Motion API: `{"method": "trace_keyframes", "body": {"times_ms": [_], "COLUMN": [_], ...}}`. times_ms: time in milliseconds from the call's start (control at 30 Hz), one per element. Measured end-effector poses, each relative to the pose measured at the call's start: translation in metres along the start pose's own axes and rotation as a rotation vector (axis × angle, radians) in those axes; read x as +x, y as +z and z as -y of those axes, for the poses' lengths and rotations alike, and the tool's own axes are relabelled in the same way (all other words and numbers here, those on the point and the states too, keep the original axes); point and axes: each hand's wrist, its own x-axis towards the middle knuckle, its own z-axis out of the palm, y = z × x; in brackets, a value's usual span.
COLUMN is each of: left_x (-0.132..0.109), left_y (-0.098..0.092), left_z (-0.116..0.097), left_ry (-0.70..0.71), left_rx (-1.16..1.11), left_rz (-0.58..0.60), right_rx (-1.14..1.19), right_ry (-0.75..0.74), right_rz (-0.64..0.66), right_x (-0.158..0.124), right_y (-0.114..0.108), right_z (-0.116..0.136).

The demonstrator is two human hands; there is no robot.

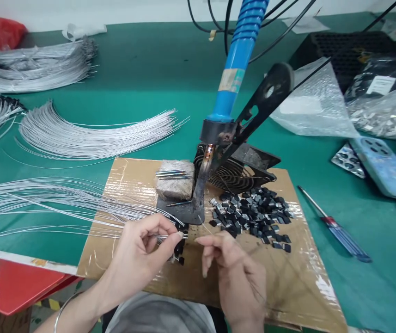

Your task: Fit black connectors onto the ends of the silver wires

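Observation:
Between thumb and forefinger, my left hand [149, 256] pinches white wires [114, 210] near their ends, on the cardboard sheet [308, 277]. How many wires it grips, I cannot tell. My right hand [234, 275] is closed on a thin strand of solder wire [205, 225], which sticks up past the fingertips and trails behind the hand. Just beyond both hands, a soldering iron [203, 178] with a blue sleeve points down over a dark metal plate [180, 212]. Small black connector pieces [180, 252] lie beside my left fingertips, partly covered by them.
A heap of black connector pieces [253, 212] lies right of the iron, before a black fan [234, 173]. Metal tips rest on a greyish block [175, 182]. Wire bundles [97, 138] spread left. A screwdriver [336, 226], phone [388, 166] and plastic bags [312, 106] lie right.

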Motion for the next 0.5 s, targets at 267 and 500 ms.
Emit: {"method": "trace_keyframes", "body": {"times_ms": [267, 500], "left_x": [-0.002, -0.003], "left_y": [0.004, 0.006], "left_z": [-0.005, -0.003], "left_ry": [0.031, 0.081], "left_rx": [-0.039, 0.035], "left_rz": [0.019, -0.025], "right_rx": [0.142, 0.250], "right_ry": [0.184, 0.241], "right_rz": [0.030, 0.048], "right_x": [0.001, 0.000], "right_y": [0.024, 0.023], "right_z": [0.001, -0.002]}}
